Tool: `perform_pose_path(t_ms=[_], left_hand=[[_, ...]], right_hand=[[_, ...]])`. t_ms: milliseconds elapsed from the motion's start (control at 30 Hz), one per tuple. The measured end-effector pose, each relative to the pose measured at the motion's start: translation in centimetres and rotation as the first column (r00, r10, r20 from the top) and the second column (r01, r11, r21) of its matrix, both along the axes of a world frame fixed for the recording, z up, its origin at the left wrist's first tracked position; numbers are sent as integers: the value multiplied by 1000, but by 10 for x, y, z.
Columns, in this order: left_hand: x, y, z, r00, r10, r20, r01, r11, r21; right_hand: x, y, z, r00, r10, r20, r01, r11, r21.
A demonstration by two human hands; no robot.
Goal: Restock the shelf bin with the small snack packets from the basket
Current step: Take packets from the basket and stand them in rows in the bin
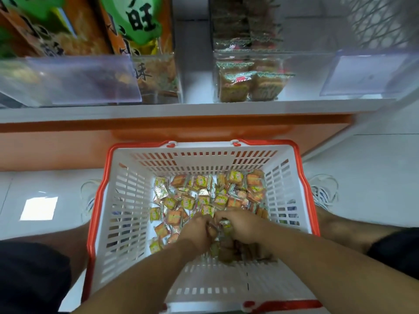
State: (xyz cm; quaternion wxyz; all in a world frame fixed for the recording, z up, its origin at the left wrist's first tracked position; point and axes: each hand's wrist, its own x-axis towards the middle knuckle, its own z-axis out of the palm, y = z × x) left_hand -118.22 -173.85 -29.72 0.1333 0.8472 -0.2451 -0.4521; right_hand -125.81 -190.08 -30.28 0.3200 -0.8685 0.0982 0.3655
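Shelving (204, 109) runs across the top, carrying the clear shelf bin (249, 75), part-filled and standing straight ahead and above the basket (127, 200) on the floor; snack packets (204, 196) heap in the basket's far half; left hand (197, 232) and right hand (242, 225) meet there, each grip curled round packets, both equally near; the lift should go up and forward.

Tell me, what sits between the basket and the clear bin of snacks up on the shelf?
In the head view, only the shelf's white edge and orange base panel separate the basket from the clear bin.
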Motion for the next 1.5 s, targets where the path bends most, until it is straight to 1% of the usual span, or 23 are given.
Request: perform_pose_path(t_ms=[67, 167, 200, 233, 300, 333, 400, 467, 533, 633, 700, 767, 833, 900, 967, 1000, 1100, 1200, 1233, 1300, 1367, 1433, 1500], left_hand=[[11, -3, 14, 991, 123, -61, -122, 992, 27], [39, -6, 39, 950, 208, -234, -191, 977, 95], [50, -6, 51, 914, 256, -315, -239, 967, 93], [60, -7, 64, 852, 315, -417, -304, 948, 95], [75, -11, 100, 678, 400, -617, -420, 899, 121], [82, -16, 120, 617, 407, -673, -452, 884, 120], [91, -25, 163, 583, 387, -715, -491, 868, 70], [96, -33, 208, 542, 364, -757, -566, 824, -10], [97, -35, 252, 472, 344, -812, -660, 749, -66], [94, -31, 303, 399, 304, -865, -757, 641, -124], [95, -26, 323, 337, 270, -902, -812, 568, -133], [96, -22, 335, 307, 208, -929, -834, 529, -157], [96, -21, 339, 306, 192, -932, -846, 504, -174], [96, -25, 336, 347, 249, -904, -849, 493, -190], [97, -30, 330, 401, 302, -865, -837, 504, -212], [98, -32, 330, 412, 312, -856, -831, 514, -213], [105, -34, 329, 405, 319, -857, -832, 517, -201], [109, -33, 332, 412, 289, -864, -845, 477, -243], [110, -32, 332, 405, 272, -873, -852, 459, -252], [111, -31, 331, 383, 231, -894, -865, 430, -259], [111, -30, 328, 409, 225, -885, -862, 412, -293], [107, -30, 326, 478, 247, -843, -839, 413, -355], [102, -32, 324, 548, 260, -795, -804, 424, -417]], right_hand=[[10, -6, 21, 1000, 20, -14, -20, 1000, -5], [30, -14, 69, 990, 138, -22, -139, 986, -87], [36, -16, 92, 982, 189, -14, -190, 973, -134], [40, -18, 117, 970, 242, 8, -236, 955, -180], [46, -21, 172, 937, 337, 89, -305, 917, -255], [47, -22, 201, 916, 374, 146, -323, 902, -287], [44, -24, 257, 838, 456, 301, -333, 863, -381], [38, -26, 304, 714, 563, 417, -308, 786, -536], [33, -29, 338, 631, 624, 461, -209, 709, -673], [32, -31, 360, 570, 654, 497, -43, 628, -777], [33, -30, 360, 532, 666, 524, 14, 611, -791], [37, -27, 354, 501, 679, 537, 25, 609, -793], [42, -24, 349, 482, 682, 550, 40, 610, -791], [46, -22, 344, 467, 689, 555, 41, 610, -791], [49, -20, 342, 473, 687, 552, 8, 623, -782], [50, -21, 343, 476, 682, 555, -12, 636, -771], [52, -26, 348, 474, 658, 586, -60, 688, -724], [53, -41, 357, 495, 628, 601, -120, 735, -668], [53, -46, 359, 499, 584, 640, -137, 783, -607], [50, -56, 362, 506, 411, 758, -162, 909, -385], [45, -61, 365, 556, 163, 815, -139, 985, -103], [40, -65, 370, 653, -100, 751, -31, 987, 158], [37, -67, 374, 718, -263, 645, 62, 947, 316]])
